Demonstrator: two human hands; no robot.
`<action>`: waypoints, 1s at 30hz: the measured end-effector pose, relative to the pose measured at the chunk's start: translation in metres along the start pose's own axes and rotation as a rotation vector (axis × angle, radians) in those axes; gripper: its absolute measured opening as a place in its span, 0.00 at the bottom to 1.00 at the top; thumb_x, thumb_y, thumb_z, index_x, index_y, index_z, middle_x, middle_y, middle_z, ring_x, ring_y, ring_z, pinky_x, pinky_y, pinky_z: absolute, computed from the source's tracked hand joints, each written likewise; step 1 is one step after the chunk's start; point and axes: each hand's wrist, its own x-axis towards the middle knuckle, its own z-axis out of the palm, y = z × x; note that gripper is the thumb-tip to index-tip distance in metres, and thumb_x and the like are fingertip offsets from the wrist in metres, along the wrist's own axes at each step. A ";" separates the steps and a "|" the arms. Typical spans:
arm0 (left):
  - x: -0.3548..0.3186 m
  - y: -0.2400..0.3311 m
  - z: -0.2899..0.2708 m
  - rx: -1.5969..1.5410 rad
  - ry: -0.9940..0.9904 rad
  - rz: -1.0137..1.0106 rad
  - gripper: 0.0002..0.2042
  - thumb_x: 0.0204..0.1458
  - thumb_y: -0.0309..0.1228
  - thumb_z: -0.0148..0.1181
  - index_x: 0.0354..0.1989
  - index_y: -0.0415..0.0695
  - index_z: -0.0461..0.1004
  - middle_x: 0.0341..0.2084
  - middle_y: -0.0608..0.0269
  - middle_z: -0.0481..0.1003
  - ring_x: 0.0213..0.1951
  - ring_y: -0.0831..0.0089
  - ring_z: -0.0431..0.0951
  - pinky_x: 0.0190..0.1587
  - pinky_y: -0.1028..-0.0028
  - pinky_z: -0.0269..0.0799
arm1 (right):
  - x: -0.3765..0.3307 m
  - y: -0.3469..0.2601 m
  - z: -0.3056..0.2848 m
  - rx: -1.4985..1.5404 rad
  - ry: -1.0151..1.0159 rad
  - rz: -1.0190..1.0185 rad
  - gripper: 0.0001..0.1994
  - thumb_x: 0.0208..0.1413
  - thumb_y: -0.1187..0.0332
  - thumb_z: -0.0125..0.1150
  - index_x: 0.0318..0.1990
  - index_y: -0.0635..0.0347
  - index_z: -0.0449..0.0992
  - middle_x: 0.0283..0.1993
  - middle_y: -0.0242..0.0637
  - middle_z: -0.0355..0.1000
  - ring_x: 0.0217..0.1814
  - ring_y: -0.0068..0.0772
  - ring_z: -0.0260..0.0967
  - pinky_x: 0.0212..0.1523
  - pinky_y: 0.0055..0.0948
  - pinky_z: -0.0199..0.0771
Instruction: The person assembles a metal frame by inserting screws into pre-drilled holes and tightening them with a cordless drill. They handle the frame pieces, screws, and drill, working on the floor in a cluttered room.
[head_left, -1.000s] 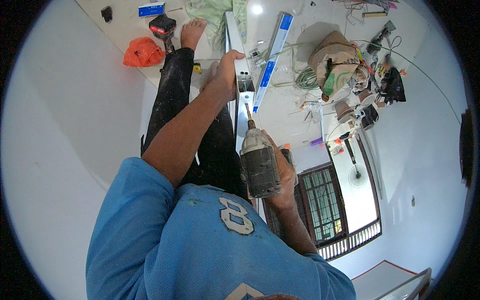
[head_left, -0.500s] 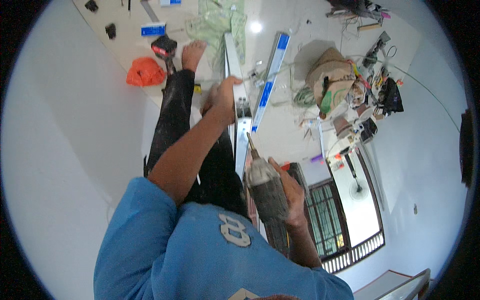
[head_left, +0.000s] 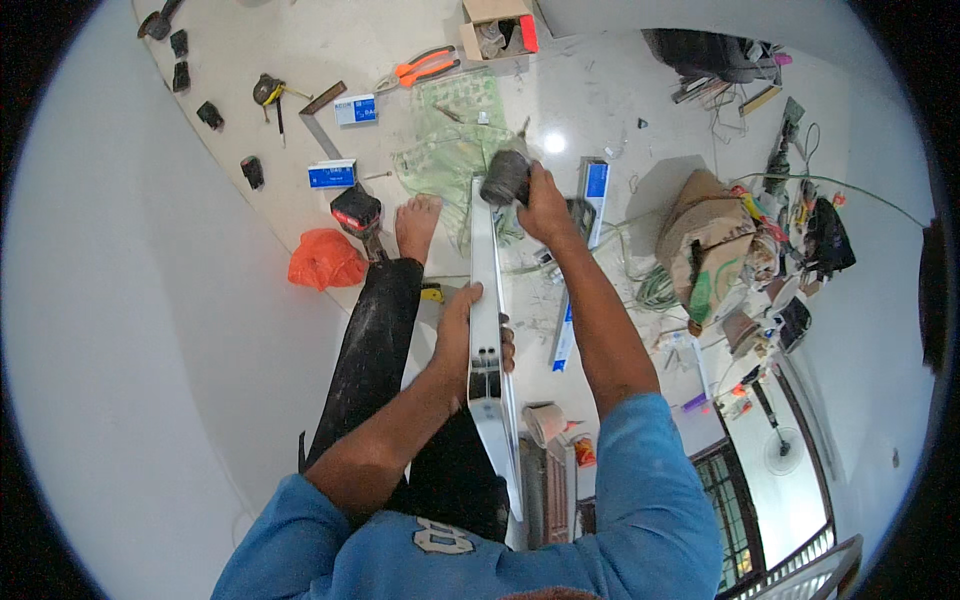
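Gripping a white metal rail [head_left: 487, 300], left hand [head_left: 462, 335]; right hand [head_left: 545, 205] around a drill [head_left: 505, 178].

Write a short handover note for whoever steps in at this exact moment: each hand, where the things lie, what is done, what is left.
Left hand: gripping the long white metal profile near its middle, steadying it against the leg.
Right hand: holding the drill at the profile's far end.
Around: a red and black tool and an orange bag beside the bare foot; orange pliers farther off on the floor.
Done: profile braced, drill brought to the far end.
Left: whether the drill bit touches the profile cannot be told; the work at that end looks unfinished.
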 end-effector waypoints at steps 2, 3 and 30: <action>-0.002 0.004 0.000 0.003 -0.001 -0.004 0.30 0.64 0.64 0.55 0.42 0.43 0.73 0.24 0.58 0.73 0.21 0.64 0.76 0.26 0.62 0.76 | 0.057 0.003 0.031 0.002 -0.080 0.058 0.33 0.56 0.76 0.65 0.71 0.64 0.63 0.66 0.61 0.70 0.66 0.72 0.73 0.67 0.63 0.74; -0.003 0.007 0.001 -0.008 -0.004 0.016 0.30 0.64 0.64 0.54 0.42 0.43 0.73 0.25 0.58 0.73 0.22 0.64 0.76 0.26 0.62 0.76 | 0.084 -0.003 0.047 -0.049 -0.077 0.023 0.28 0.59 0.75 0.63 0.68 0.63 0.65 0.65 0.62 0.71 0.65 0.72 0.73 0.65 0.64 0.75; 0.001 -0.017 0.032 -0.140 -0.045 0.099 0.18 0.59 0.46 0.67 0.44 0.45 0.71 0.25 0.58 0.73 0.21 0.66 0.76 0.25 0.62 0.77 | -0.078 -0.054 -0.197 0.339 -0.319 0.183 0.20 0.61 0.62 0.79 0.58 0.60 0.85 0.47 0.36 0.85 0.50 0.26 0.80 0.56 0.33 0.80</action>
